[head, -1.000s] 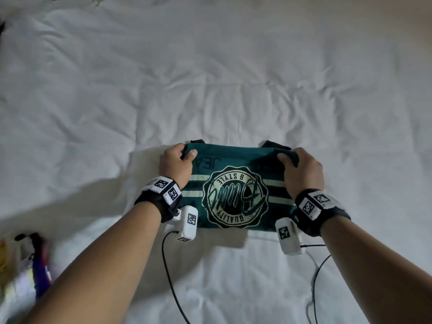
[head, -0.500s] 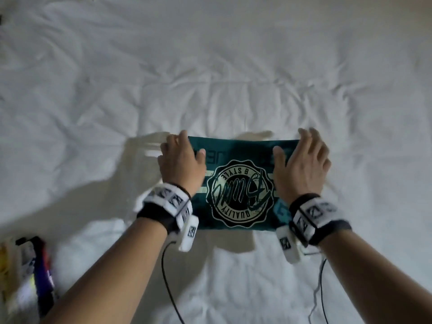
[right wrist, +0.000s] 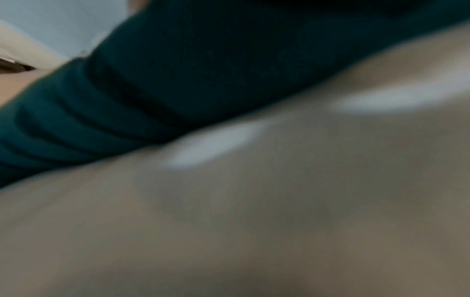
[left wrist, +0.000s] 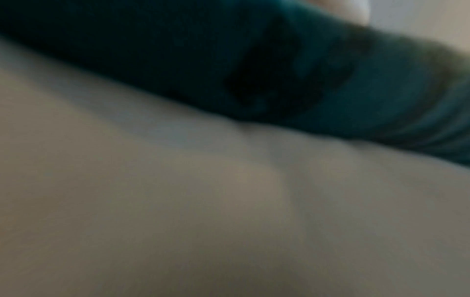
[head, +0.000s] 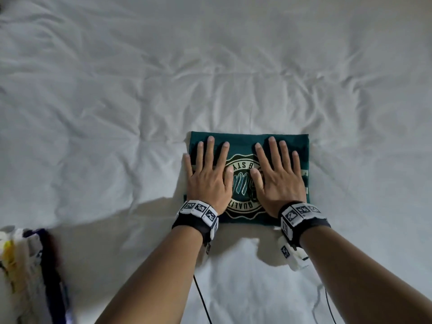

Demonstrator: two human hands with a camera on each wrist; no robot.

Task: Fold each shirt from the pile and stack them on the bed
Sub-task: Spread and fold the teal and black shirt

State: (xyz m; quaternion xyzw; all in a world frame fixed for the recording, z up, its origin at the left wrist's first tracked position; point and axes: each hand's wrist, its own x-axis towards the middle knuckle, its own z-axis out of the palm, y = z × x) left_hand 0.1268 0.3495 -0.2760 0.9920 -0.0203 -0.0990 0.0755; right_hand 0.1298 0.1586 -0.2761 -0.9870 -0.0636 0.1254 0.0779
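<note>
The folded shirt [head: 247, 146] lies flat on the bed [head: 210, 78]. The left hand [head: 208, 181] and right hand [head: 280, 181] press it, fingers straight and spread (palms down, side by side).

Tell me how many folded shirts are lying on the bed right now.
1: the green shirt lies under both flat hands, left hand and right hand. The blurred clothes pile at the lower left may hide others.
</note>
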